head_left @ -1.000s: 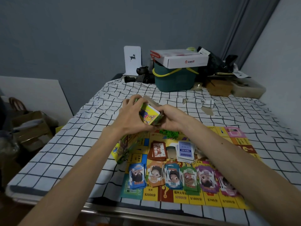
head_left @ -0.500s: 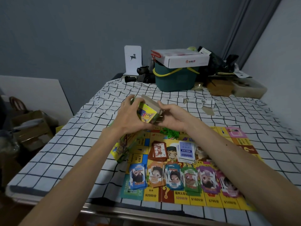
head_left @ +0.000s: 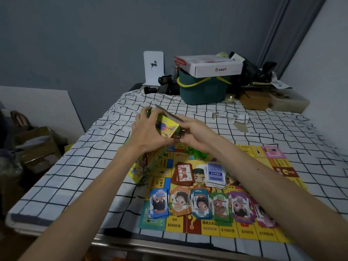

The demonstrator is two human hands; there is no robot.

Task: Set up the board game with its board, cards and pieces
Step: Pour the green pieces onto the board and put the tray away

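Two hands, the left hand (head_left: 148, 132) and the right hand (head_left: 197, 134), hold one small yellow box (head_left: 167, 127) above the far left corner of the board (head_left: 278, 166), each grip grasping one end. Within the last second its grey flap (head_left: 169, 113) has swung up, so the contents probably come out next. On the board, at the near right corner of the desk (head_left: 75, 166), lie six stacks of paper money (head_left: 201, 206) along its near edge, two central card decks, the red deck (head_left: 183, 174) and the blue deck (head_left: 215, 174), and one heap of green pieces (head_left: 196, 152).
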